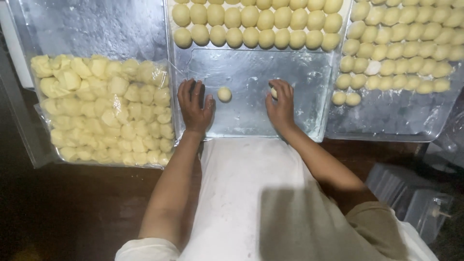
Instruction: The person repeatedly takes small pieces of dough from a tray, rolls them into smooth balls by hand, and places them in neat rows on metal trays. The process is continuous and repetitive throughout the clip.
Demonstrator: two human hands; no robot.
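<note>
Dough: while it sits under my right hand, the dough piece looks soft, light and easily dented, so I judge it best cupped gently from above.
Right grip: fingers curled narrowly around that piece, on the bare near part of the middle tray.
Left grip: my left hand lies flat, fingers spread, holding nothing.
Loose ball: a rolled dough ball rests between my hands, just right of the left one.
Arms: both forearms reach forward, wrists low.
Supply: bagged dough chunks lie left.
</note>
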